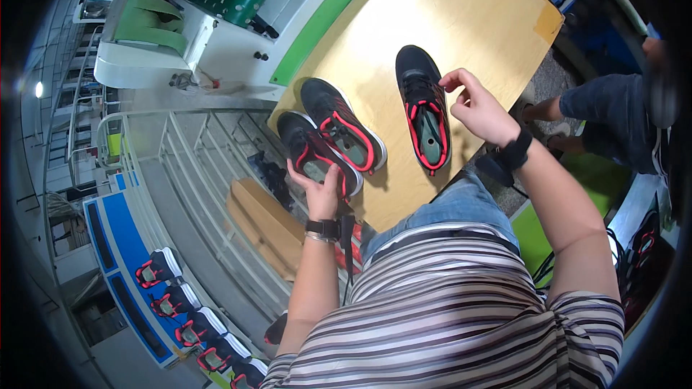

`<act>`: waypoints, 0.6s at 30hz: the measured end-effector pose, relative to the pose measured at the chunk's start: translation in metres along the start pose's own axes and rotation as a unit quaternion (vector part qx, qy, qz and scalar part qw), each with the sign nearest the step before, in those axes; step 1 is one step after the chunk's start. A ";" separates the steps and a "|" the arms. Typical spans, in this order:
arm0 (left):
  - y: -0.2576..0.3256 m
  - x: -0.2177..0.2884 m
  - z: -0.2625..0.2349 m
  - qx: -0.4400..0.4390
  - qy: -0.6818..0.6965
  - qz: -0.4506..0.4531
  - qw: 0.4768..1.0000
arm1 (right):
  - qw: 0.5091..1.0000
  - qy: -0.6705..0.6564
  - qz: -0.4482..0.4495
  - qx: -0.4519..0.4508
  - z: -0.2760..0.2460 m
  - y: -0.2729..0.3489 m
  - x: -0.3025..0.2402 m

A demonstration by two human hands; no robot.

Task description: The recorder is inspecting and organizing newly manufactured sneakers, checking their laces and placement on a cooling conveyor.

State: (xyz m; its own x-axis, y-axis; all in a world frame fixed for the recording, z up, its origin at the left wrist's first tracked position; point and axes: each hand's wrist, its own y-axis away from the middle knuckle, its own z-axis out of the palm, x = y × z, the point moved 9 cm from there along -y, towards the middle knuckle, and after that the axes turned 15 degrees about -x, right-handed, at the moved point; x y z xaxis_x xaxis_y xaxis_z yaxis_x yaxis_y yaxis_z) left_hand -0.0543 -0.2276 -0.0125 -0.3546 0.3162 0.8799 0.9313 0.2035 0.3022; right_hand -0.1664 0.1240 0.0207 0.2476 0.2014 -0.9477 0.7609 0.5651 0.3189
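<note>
Three black sneakers with red collar linings and pale soles are on and beside the wooden tabletop. My left hand grips the heel end of the leftmost sneaker, with thumb and fingers on either side of its opening. Right beside it, the middle sneaker lies on the table's left part. Farther right stands a sneaker by itself, its toe pointing away from me and its grey insole showing. My right hand hovers just right of that shoe's laces, thumb and forefinger apart, nothing visible between them.
A white machine with a green-edged panel borders the table's far left. Metal rack rails and a brown cardboard piece sit left of me. More sneakers line a blue surface at lower left. Another person's legs are at right.
</note>
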 end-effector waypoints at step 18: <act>-0.002 0.000 -0.001 -0.004 -0.063 0.005 0.998 | 0.977 0.110 -0.028 0.183 0.003 -0.038 0.019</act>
State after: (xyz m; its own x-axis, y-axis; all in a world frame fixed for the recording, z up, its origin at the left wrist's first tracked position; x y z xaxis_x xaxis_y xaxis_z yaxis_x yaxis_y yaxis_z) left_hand -0.0558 -0.2288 -0.0128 -0.3516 0.4321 0.8304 0.9356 0.1926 0.2959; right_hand -0.1888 0.1040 -0.0096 0.0957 0.3676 -0.9251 0.9430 0.2642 0.2025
